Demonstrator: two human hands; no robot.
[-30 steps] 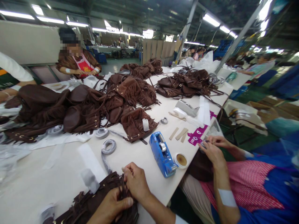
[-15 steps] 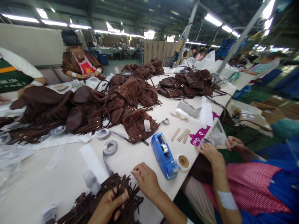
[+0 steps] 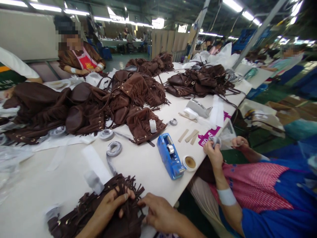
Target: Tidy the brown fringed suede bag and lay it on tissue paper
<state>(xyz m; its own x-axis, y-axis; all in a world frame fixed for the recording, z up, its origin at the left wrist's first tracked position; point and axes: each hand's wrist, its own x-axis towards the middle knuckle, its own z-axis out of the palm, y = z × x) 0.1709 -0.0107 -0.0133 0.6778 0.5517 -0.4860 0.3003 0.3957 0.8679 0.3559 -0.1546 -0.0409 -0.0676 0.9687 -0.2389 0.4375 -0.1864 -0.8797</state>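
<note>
Brown fringed bag point(image 3: 119, 223) beneath the left hand point(image 3: 115, 202), closed around its fringe point(image 3: 135, 188).

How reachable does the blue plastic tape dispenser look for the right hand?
Probably yes, reachable: only bare white tabletop seems to lie between the right hand and the blue dispenser.
</note>
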